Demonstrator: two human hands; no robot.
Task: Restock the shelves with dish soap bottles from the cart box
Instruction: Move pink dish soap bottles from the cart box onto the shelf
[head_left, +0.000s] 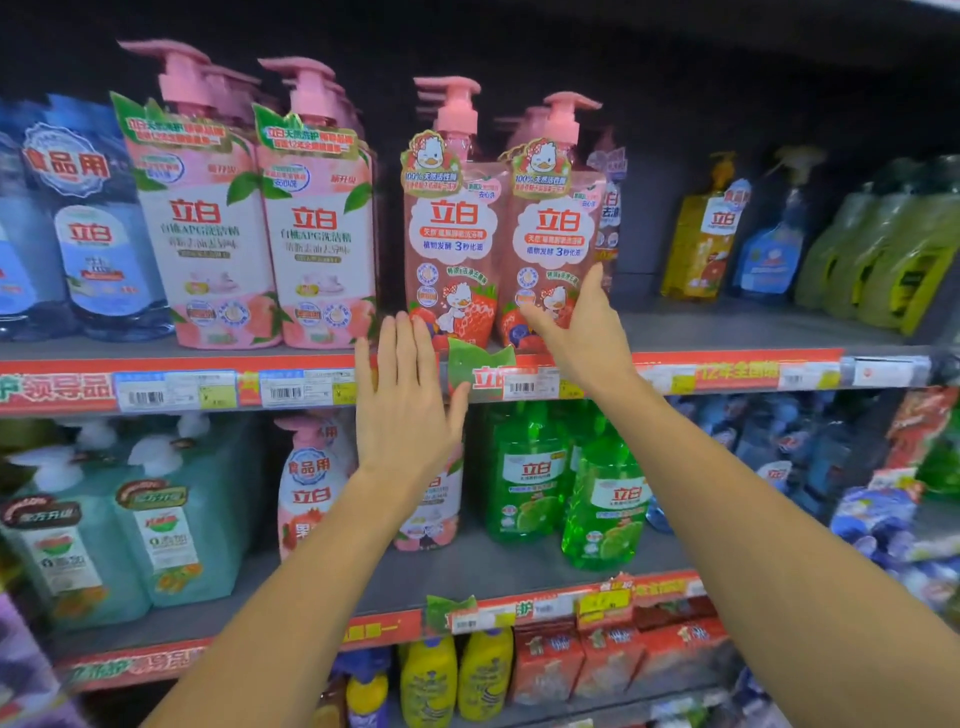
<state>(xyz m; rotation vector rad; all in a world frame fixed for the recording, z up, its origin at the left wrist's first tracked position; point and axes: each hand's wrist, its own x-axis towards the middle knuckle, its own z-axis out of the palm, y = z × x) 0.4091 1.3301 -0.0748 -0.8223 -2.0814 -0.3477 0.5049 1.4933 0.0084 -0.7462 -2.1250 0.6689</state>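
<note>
1. Head view, facing store shelving. Upper shelf (727, 332) runs across the middle of the frame, its red price rail (182, 387) along the front edge.
2. Two strawberry dish soap bottles stand upright side by side at the shelf front, just above centre: left strawberry bottle (452, 228) and right strawberry bottle (553, 234), touching or nearly so. More pink pumps show behind them.
3. Left hand (402, 395) at 6 o'clock from the left strawberry bottle. Fingers straight, close together, pointing up; fingertips reach the bottle's base at the shelf edge. Palm lies in front of the price rail. Holds nothing.
4. Right hand (582, 332) at 5 o'clock from the right strawberry bottle. Fingers extended and spread wide; index tip and thumb lie against the bottle's lower front and right side. Flat contact, not curled round it.
5. At 9 o'clock from the pair: two white-and-pink peach bottles (260, 234), then blue bottles (88, 234) at far left.
6. At 3 o'clock, well apart: a yellow bottle (701, 244), a blue spray bottle (769, 244), green refill packs (883, 260).
7. Lower shelf: teal bottles (104, 530) at 8 o'clock, green lime bottles (566, 483) at 5 o'clock, between the forearms.
8. Cart box not in view.
</note>
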